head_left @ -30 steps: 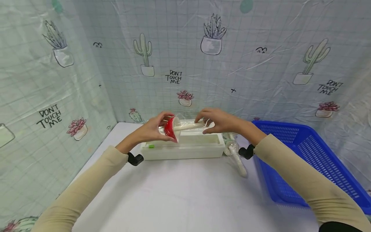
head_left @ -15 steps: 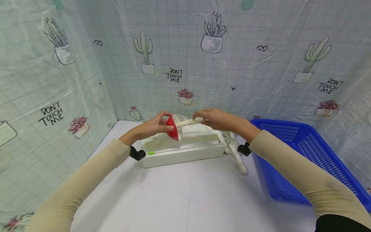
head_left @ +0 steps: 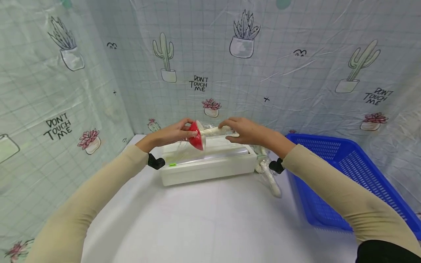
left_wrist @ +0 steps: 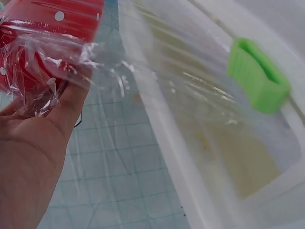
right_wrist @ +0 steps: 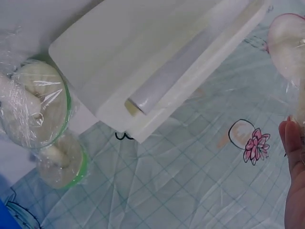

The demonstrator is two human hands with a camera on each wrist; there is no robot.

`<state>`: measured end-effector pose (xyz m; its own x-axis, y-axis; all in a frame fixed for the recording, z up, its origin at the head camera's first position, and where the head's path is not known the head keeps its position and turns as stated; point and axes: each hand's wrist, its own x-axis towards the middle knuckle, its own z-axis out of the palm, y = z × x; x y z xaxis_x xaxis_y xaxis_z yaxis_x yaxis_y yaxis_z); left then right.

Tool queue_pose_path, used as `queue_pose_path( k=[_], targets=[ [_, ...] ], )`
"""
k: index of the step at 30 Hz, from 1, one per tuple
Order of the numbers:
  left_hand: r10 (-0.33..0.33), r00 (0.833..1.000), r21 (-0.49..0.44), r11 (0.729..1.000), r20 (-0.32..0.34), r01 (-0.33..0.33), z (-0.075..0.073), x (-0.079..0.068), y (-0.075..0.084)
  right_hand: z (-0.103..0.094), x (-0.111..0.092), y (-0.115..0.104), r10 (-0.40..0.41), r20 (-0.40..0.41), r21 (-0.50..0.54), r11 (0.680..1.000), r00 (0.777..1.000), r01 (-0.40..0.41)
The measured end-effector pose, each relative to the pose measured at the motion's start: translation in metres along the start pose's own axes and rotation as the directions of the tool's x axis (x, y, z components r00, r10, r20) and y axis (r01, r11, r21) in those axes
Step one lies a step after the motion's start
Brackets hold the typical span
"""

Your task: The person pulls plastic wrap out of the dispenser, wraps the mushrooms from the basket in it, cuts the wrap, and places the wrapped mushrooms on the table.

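A toy mushroom with a red, white-dotted cap (head_left: 196,141) and pale stem (head_left: 212,131) is held sideways above a white cling film dispenser (head_left: 210,171). My left hand (head_left: 171,135) grips the cap, thumb toward me. My right hand (head_left: 246,132) holds the stem's far end between curled fingers and thumb. Clear cling film (left_wrist: 157,86) clings crumpled round the cap and stretches toward the dispenser in the left wrist view. A green slide cutter (left_wrist: 259,78) sits on the dispenser's edge, near its left end. The film roll (right_wrist: 176,67) shows inside it in the right wrist view.
Right of the dispenser lie film-wrapped mushrooms (head_left: 270,182) with pale stems; their green rims show in the right wrist view. A blue plastic basket (head_left: 299,204) stands at the right. Patterned sheeting (head_left: 210,65) hangs behind the white table (head_left: 210,226).
The dispenser's left end has swung toward me. The mushroom has turned slightly and risen a little, with both hands still on it.
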<state>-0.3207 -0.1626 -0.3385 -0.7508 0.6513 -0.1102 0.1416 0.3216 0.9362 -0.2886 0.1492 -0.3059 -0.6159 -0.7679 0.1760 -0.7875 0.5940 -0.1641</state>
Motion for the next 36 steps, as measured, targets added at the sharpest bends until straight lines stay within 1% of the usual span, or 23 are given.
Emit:
queue_pose_path(
  k=[4, 7, 11, 15, 21, 25, 31, 36],
  targets=[
    [0.015, 1.000, 0.015, 1.000, 0.005, -0.015, -0.005, 0.003, 0.005, -0.003, 0.000, 0.000, 0.025, 0.001, 0.025, 0.999, 1.000, -0.025],
    [0.013, 1.000, 0.039, 0.999, -0.003, -0.013, -0.008, 0.005, 0.010, -0.003, 0.001, 0.001, 0.006, -0.023, 0.030, 1.000, 1.000, -0.005],
    [-0.009, 0.999, 0.074, 0.997, -0.032, 0.011, -0.012, 0.006, 0.016, -0.002, 0.003, 0.003, -0.024, -0.065, 0.033, 0.999, 0.998, 0.027],
    [-0.017, 0.999, 0.097, 0.995, -0.043, 0.021, -0.014, 0.007, 0.018, -0.002, 0.005, 0.003, -0.028, -0.092, 0.041, 0.999, 0.995, 0.032],
    [-0.001, 0.999, 0.089, 0.996, -0.032, 0.004, -0.017, 0.008, 0.018, -0.002, 0.005, 0.002, -0.021, -0.098, 0.048, 0.999, 0.995, 0.026],
    [0.016, 0.999, 0.079, 0.997, -0.030, -0.013, -0.021, 0.010, 0.022, -0.006, 0.006, 0.001, -0.022, -0.099, 0.040, 0.999, 0.995, 0.026],
    [0.043, 0.998, 0.086, 0.996, -0.038, -0.040, -0.028, 0.017, 0.032, -0.012, 0.008, -0.001, 0.015, -0.111, 0.053, 0.999, 0.994, -0.010],
    [0.053, 0.999, 0.124, 0.991, -0.006, -0.051, -0.037, 0.023, 0.043, -0.013, 0.011, 0.000, 0.023, -0.137, 0.039, 0.999, 0.990, -0.018]
  ],
)
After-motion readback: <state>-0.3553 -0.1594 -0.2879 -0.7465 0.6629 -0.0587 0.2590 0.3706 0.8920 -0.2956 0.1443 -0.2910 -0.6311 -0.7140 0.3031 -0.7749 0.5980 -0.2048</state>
